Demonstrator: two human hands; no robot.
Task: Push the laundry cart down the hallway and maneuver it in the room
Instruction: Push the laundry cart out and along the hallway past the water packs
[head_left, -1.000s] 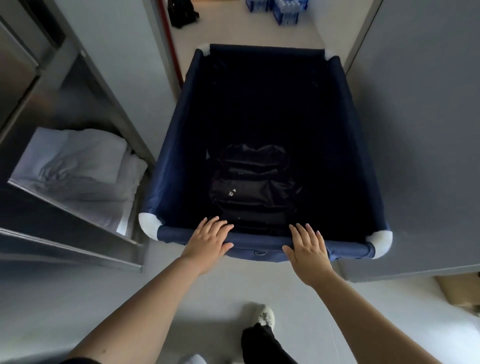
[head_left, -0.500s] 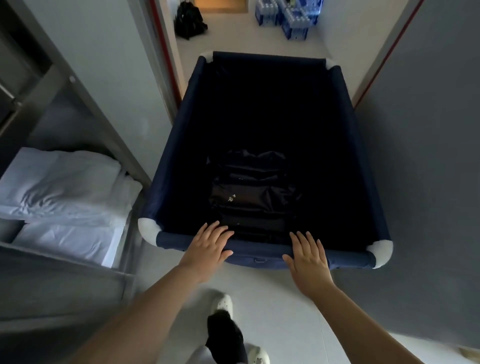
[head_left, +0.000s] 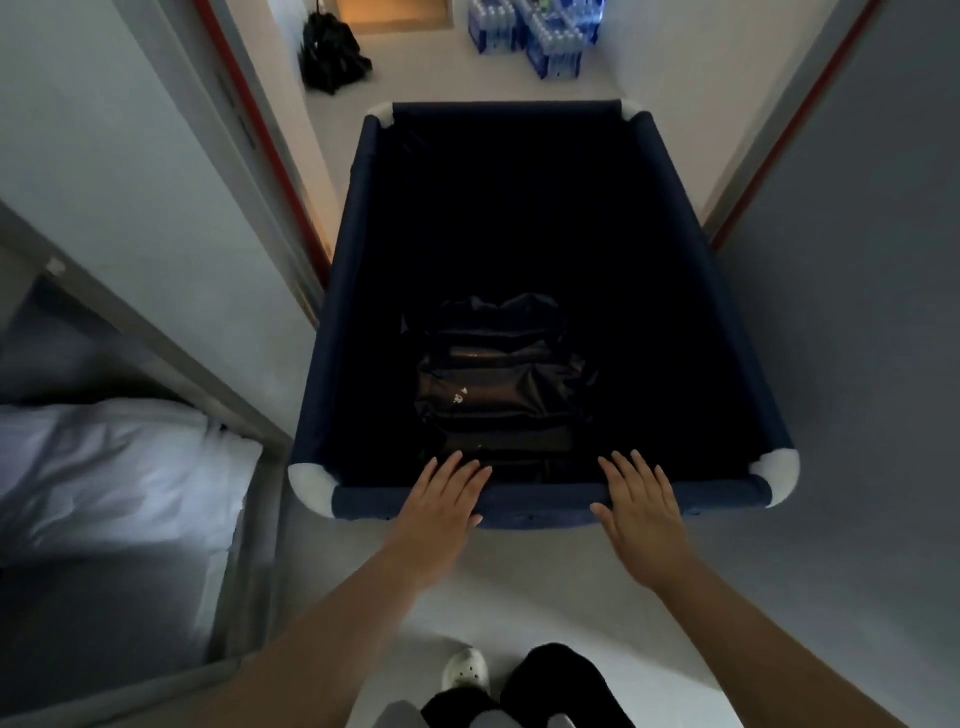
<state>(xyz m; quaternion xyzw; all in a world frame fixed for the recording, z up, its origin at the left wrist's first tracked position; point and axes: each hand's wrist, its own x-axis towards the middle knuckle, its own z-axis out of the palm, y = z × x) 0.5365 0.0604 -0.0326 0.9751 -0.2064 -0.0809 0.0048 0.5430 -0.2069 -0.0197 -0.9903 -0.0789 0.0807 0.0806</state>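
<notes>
The left hand (head_left: 441, 512) lies flat with its fingers spread and extended, palm down on the near rail of the laundry cart (head_left: 363, 504); the fingertips reach over the rail's inner edge and nothing is gripped. The right hand (head_left: 641, 512) is likewise flat and splayed, palm pressed on the same rail, thumb angled out toward the left hand. The 2 hands sit apart on the rail, each roughly midway between the centre and a white corner cap (head_left: 776, 475).

The laundry cart stretches straight ahead of both hands: a deep, navy fabric bin on a rectangular frame. Its long axis runs directly away from the hands, its far short end pointing into a doorway with a red-edged frame (head_left: 249, 119). Its left side passes just beside that frame, and its right side runs close to a grey wall (head_left: 857, 338).

Down inside the bin, just beyond the fingertips, rests a black bag (head_left: 501, 384) on the dark bottom.

Left of the left hand stands a metal shelf unit (head_left: 171, 364) holding folded white linens (head_left: 119, 478). Beyond the cart's far end, on the pale floor (head_left: 431, 67), sit packs of bottled water (head_left: 535, 36) and another black bag (head_left: 332, 57). Behind the hands, a white shoe (head_left: 465, 670) and dark trouser legs show at the lower edge.
</notes>
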